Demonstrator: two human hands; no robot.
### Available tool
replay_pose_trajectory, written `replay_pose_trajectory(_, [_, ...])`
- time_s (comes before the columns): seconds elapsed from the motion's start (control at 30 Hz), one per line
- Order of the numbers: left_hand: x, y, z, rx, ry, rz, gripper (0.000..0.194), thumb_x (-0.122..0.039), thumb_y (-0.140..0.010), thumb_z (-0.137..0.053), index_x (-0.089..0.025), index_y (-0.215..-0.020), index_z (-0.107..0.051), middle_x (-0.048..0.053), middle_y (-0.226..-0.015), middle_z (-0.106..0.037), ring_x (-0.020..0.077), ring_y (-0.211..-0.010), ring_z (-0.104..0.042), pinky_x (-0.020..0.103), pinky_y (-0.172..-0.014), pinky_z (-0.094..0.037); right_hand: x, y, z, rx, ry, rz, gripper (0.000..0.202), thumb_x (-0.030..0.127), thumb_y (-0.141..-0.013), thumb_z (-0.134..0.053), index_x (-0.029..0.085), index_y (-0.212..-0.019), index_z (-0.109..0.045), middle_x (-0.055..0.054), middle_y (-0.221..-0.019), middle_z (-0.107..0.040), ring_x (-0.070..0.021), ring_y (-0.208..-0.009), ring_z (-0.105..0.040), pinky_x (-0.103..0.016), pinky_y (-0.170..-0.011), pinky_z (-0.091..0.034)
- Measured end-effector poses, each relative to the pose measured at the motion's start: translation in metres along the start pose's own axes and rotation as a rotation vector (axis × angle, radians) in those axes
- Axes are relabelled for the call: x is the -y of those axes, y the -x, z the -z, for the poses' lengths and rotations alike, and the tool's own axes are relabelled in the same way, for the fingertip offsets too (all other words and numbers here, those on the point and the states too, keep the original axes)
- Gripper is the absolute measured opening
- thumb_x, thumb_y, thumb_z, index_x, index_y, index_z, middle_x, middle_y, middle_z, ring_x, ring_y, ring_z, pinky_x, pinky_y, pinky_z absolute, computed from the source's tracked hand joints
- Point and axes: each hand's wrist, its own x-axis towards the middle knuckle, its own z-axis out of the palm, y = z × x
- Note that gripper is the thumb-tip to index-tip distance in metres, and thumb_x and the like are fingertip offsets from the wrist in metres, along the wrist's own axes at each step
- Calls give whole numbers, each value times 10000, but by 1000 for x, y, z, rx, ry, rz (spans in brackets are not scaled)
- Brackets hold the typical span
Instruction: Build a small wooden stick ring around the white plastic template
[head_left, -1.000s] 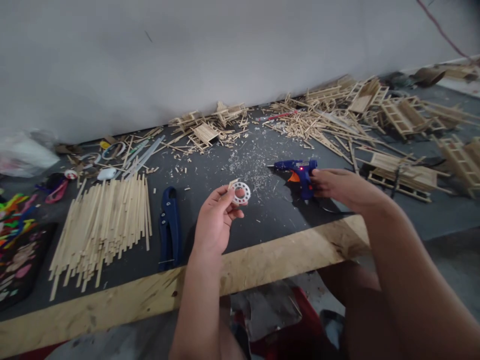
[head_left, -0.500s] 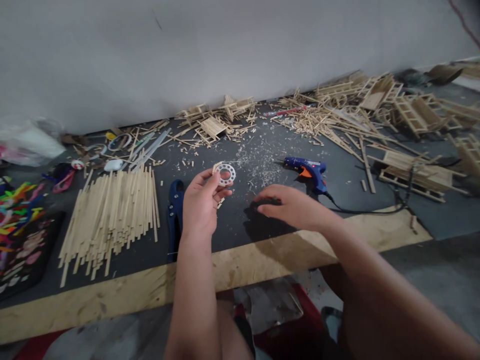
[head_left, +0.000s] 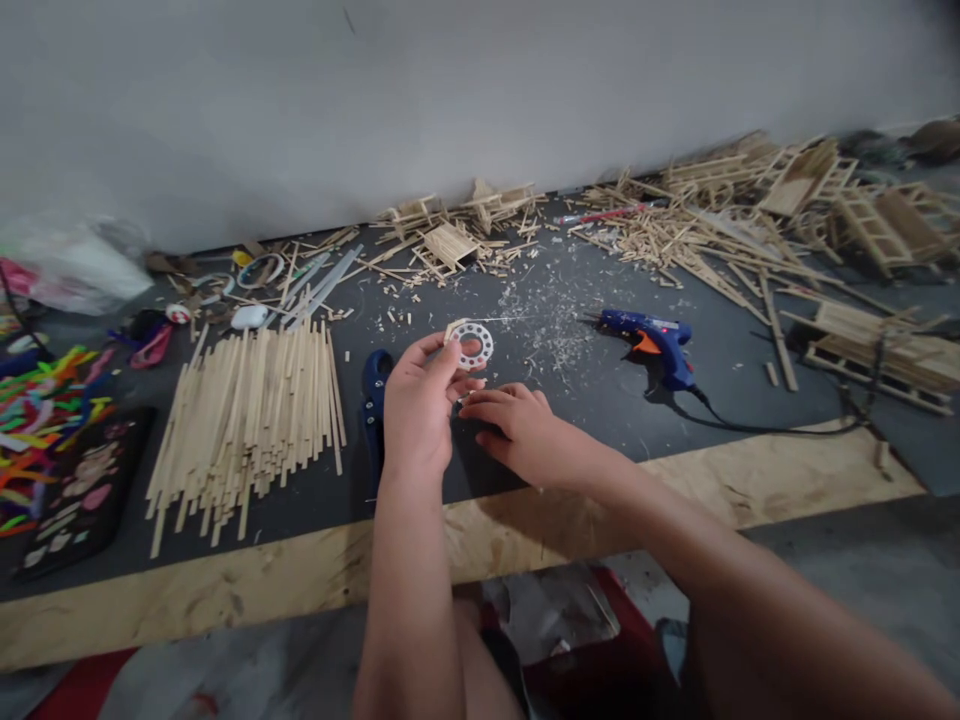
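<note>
Between thumb and fingers, my left hand point(head_left: 427, 400) grips a flat white ring point(head_left: 488, 347) with round holes all around it. A pale wooden edge shows behind the ring's upper left. My right hand point(head_left: 532, 435) is low over the dark tabletop, just below and right of the ring, palm down. Its fingers stretch toward the left fingertips, with the thumb apart beneath them. Whether they touch a small piece there is hard to see. A blue-handled cutter point(head_left: 373, 400) lies partly hidden left of my left hand.
A blue glue gun point(head_left: 652, 340) with a black cord lies to the right. Thin wooden sticks point(head_left: 247, 420) are piled on the left, beside a dark phone-like case point(head_left: 90, 490). Shavings point(head_left: 540, 330), scraps and small wooden frames point(head_left: 450, 245) lie toward the wall.
My right hand has moved left and now lies close to my left hand. The view has swung slightly left; my left hand still grips the ring.
</note>
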Motion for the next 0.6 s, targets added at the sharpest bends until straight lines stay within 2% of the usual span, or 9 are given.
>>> replay_pose_trajectory(0.1, [1,1,0,7,2,7,231,-264,-706,-671,-145,-877,-573,39,-796,-671,123,-632,-630,198,-517,-492,1,-4,-4,-36,-22,-39,367,144,-778,-481,191,-1124,-593,-60,-1208,-581,-268,-1044,-462,-409,-840,-348])
replay_pose_trajectory(0.23, [0,2,1,-5,11,9,227,-255,-704,-672,-139,-872,-572,42,-788,-672,126,-623,-630,203,-511,-491,-4,-7,-4,-92,-143,-51,362,25,-731,-422,174,-992,-625,-55,-995,-659,-177,-871,-562,-297,-749,-387])
replay_pose_trajectory(0.37, [-1,2,2,-15,12,11,219,-251,-702,-672,-137,-861,-571,45,-786,-673,126,-624,-632,200,-510,-490,-6,-4,-1,-86,-182,-93,275,52,-724,-464,184,-899,-630,-25,-820,-669,-138,-705,-567,-253,-647,-382])
replay_pose_trajectory(0.47, [0,3,1,-3,14,13,219,-255,-704,-670,-141,-864,-573,41,-795,-674,122,-625,-630,197,-510,-490,-4,0,3,-73,-162,-136,238,89,-747,-479,192,-900,-629,-21,-790,-665,-141,-683,-566,-254,-624,-378])
replay_pose_trajectory(0.6, [1,5,-1,4,16,35,213,-251,-709,-664,-143,-872,-577,37,-791,-674,123,-629,-631,195,-507,-491,-9,8,10,-119,-245,-192,263,127,-791,-463,175,-1027,-568,-37,-846,-655,-146,-738,-571,-262,-656,-400])
